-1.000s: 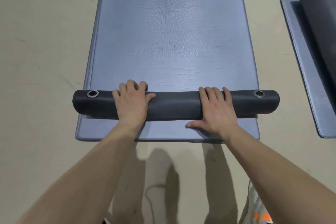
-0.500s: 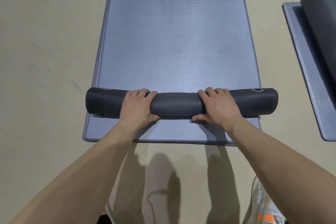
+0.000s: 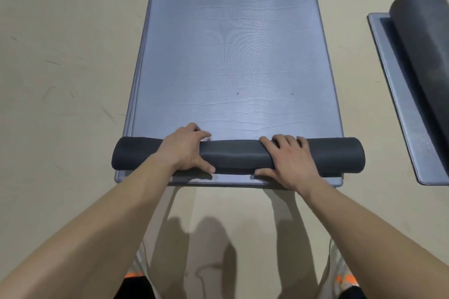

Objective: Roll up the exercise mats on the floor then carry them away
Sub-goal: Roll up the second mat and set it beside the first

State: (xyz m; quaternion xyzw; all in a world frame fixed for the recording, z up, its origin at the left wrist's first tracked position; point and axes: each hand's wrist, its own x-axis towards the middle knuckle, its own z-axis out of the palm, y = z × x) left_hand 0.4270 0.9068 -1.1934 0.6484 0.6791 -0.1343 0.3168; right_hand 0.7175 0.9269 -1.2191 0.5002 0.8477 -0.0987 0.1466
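A beige floor (image 3: pixel 60 80) fills the view, and on it a long blue-grey exercise mat (image 3: pixel 233 56) lies flat, running away from the person. Off to the right, well apart, a second mat (image 3: pixel 401 104) carries its own dark roll (image 3: pixel 422 56). Near the close end of the first mat sits a thin dark roll (image 3: pixel 238 155), barely started, lying slightly askew with a strip of mat showing behind it. The left hand (image 3: pixel 184 150) curls over the roll, fingers wrapped across its far side; the right hand (image 3: pixel 289 162) presses on top with fingers spread, thumb on the mat. Uneven pushing would likely steer the roll crooked, leaving it telescoped; slack pressure would let the loose core spring open.
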